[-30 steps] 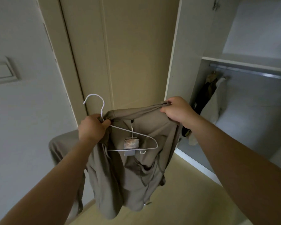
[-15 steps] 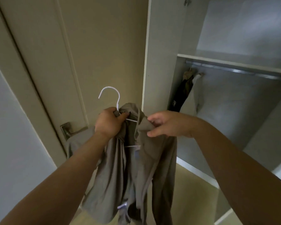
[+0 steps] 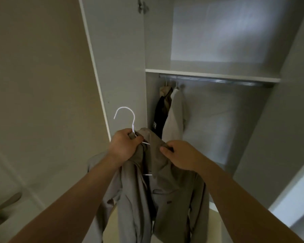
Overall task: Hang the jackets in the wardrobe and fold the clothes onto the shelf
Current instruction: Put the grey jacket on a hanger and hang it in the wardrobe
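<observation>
now the right hand (image 3: 180,155) has slid along the jacket (image 3: 165,186), both grips still clutching it.

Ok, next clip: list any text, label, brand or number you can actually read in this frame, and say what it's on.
No text in this frame can be read.
Small dark patch on the chest of the taupe jacket: maybe a logo tab, too small and blurred to read.
Small pale tag on the black garment hanging on the wardrobe rail: too blurred to read.
White hanger, shelf, wardrobe door: no markings visible.
</observation>
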A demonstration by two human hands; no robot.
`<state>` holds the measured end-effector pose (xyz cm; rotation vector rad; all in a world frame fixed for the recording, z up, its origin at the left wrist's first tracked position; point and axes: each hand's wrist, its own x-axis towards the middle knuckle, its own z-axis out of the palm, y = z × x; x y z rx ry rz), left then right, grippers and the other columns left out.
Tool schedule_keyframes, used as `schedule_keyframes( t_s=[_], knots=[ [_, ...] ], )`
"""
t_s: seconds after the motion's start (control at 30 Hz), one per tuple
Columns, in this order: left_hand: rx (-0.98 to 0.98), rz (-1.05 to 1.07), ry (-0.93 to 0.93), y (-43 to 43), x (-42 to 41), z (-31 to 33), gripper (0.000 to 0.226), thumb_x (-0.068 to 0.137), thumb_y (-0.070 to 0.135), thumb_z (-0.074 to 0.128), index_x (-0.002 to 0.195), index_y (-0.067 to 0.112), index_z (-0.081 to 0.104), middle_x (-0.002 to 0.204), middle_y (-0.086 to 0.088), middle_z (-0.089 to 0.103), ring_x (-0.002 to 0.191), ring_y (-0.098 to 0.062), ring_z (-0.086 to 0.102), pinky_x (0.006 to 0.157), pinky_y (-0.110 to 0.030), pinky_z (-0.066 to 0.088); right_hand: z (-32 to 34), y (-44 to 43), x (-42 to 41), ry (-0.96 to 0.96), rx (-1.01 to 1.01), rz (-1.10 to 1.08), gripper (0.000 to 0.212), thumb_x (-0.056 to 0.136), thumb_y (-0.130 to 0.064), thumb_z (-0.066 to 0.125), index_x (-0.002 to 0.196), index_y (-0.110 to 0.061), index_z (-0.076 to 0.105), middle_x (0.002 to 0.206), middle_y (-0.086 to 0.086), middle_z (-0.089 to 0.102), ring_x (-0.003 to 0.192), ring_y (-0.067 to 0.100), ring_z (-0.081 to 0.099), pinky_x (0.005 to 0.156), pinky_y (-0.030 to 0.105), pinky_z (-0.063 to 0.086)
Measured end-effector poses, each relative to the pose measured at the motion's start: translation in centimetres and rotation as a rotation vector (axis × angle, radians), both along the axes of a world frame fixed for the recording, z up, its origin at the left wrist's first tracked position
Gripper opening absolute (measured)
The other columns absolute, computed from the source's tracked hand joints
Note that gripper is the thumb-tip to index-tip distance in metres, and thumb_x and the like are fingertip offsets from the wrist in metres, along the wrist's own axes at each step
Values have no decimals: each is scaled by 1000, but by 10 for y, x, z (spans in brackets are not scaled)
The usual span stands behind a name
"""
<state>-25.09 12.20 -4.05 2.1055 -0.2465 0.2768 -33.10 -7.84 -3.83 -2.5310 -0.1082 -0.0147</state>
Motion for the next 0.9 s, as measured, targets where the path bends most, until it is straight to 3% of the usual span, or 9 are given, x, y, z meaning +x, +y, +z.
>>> schedule_keyframes(
  t_s=[0.1,0.17,0.27,0.4,0.5,0.57,0.67,0.77,0.9],
  knots=[
    [10,-64,-20,-50,29,-7,23,81,19,76,73,0,66,67,-14,65,62,-21,59,54,-18,39,-9,-48,18,-44,-10,-159,36,98,-54,47,88,-21,55,83,-3,59,78,15,58,67,24,41],
    [7,-137,1,-85,45,-11,21,82,17,76,70,2,67,66,-12,66,62,-13,61,56,-17,40,-15,-80,26,-57,-60,-272,44,95,-62,47,94,-19,57,85,-1,60,74,13,56,63,24,41],
    [28,-282,9,-135,71,-17,26,86,11,74,62,13,62,61,-1,62,58,0,57,56,-11,39,-22,-121,35,9,-94,-274,43,99,-57,42,78,-21,55,74,-4,57,66,7,53,57,20,35],
    [68,-520,58,-203,115,-26,2,90,11,71,88,11,72,79,-1,70,72,-5,62,67,-7,42,-26,-165,55,74,-72,-234,31,100,-46,50,73,-30,54,70,-10,56,65,6,55,57,21,37],
    [74,-636,23,-251,156,-35,18,92,9,68,80,22,65,69,12,61,64,9,57,63,-3,40,-30,-190,84,39,-63,-305,30,100,-40,54,72,-30,51,69,-11,55,64,4,54,56,18,37],
    [68,-684,4,-277,186,-40,11,93,11,65,91,22,66,77,15,61,70,9,55,68,-1,39,-37,-203,109,-16,-30,-383,31,101,-36,53,71,-29,48,68,-10,54,63,4,52,55,16,34],
    [65,-822,-6,-307,236,-48,25,93,11,65,108,31,61,93,25,59,85,15,54,81,1,37,-51,-219,153,-17,2,-493,27,103,-34,50,76,-25,49,71,-12,51,65,2,50,54,11,32],
    [132,-981,102,-330,289,-54,34,91,11,68,116,33,59,107,21,62,100,6,58,95,-8,42,-66,-232,198,27,62,-610,23,104,-33,45,82,-28,48,75,-12,52,68,1,51,57,10,32],
    [210,-974,130,-357,350,-69,34,94,2,63,128,5,62,125,-12,66,118,-27,61,110,-41,43,-87,-241,251,73,100,-735,21,105,-37,41,89,-25,48,77,-11,50,69,2,50,61,11,33]
  ],
)
